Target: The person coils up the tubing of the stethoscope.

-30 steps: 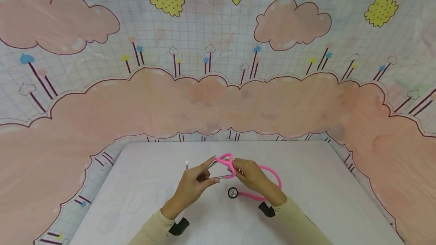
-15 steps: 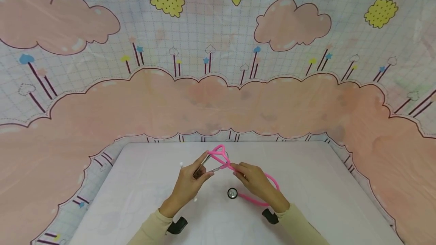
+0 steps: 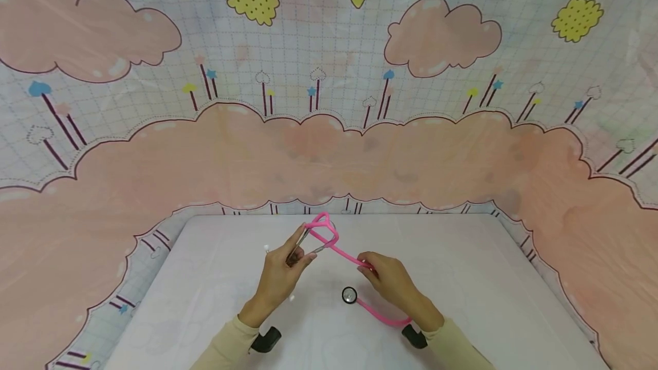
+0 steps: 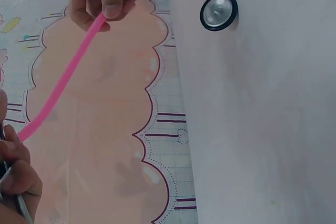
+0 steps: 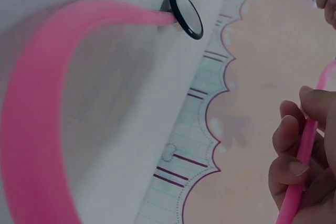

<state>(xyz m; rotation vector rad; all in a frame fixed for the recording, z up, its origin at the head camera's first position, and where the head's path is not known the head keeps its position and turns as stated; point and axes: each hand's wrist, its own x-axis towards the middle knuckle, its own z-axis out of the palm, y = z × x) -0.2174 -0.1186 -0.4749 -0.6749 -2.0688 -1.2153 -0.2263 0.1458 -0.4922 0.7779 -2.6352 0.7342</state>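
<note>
A pink stethoscope is stretched between both hands above the white table. My left hand grips its metal ear tubes and the folded pink yoke, with the white eartips sticking out on either side of the hand. My right hand pinches the pink tubing, its fingers curled round it in the right wrist view, where the hand shows at the right edge. The tubing loops back under the right wrist to the round chest piece, black-rimmed with a silver face, which lies between the two hands. In the left wrist view the chest piece appears at the top.
The white table spreads under both hands. Behind it hangs a patterned cloth with clouds and stars. Black camera mounts sit at both wrists.
My left hand has moved left and slightly away with the ear tubes. The right hand has slid down the tubing from the yoke, and more tubing now shows between the hands.
</note>
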